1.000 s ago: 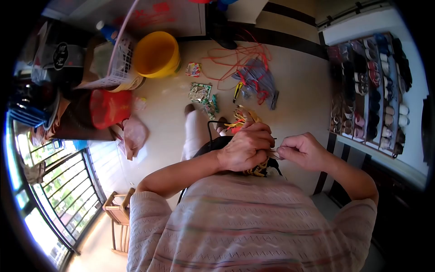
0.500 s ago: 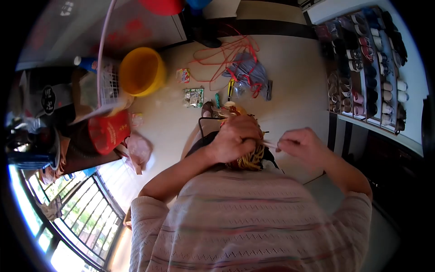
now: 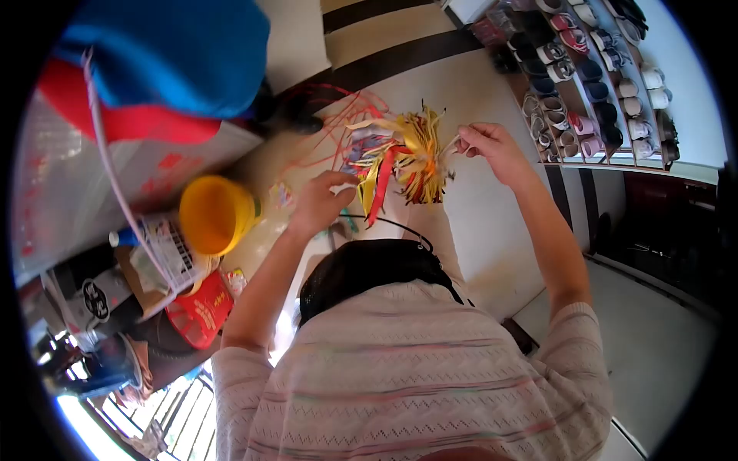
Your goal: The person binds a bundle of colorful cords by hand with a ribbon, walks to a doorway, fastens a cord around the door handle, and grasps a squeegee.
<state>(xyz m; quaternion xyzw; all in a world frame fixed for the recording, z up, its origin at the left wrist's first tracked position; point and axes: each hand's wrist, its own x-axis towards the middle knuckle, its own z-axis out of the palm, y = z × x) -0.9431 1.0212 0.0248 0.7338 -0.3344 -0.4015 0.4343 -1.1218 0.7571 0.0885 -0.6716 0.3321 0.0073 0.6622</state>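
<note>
A shaggy bundle of yellow, red and dark strips [image 3: 425, 157] hangs in front of me, with loose ribbon-like ends on its left side. My right hand [image 3: 489, 146] is closed in a pinch on a thin pale cord [image 3: 453, 146] at the bundle's right edge. To the left, my left hand [image 3: 323, 201] has its thumb and fingers apart beside a yellow and a red ribbon [image 3: 378, 188]; no hold on them shows. A black bag or cloth [image 3: 369, 273] lies on my lap.
A yellow bucket [image 3: 214, 215] stands left, near a red bag [image 3: 201, 309]. Red cord [image 3: 323, 138] lies tangled on the floor ahead. At upper left is blue cloth [image 3: 169, 54], with a dark shoe [image 3: 306, 124] nearby. A shoe rack [image 3: 600, 88] stands at right.
The bundle has moved up and away from my lap, and my right hand rose with the cord. My left hand has come off the bundle and moved left. The view has turned.
</note>
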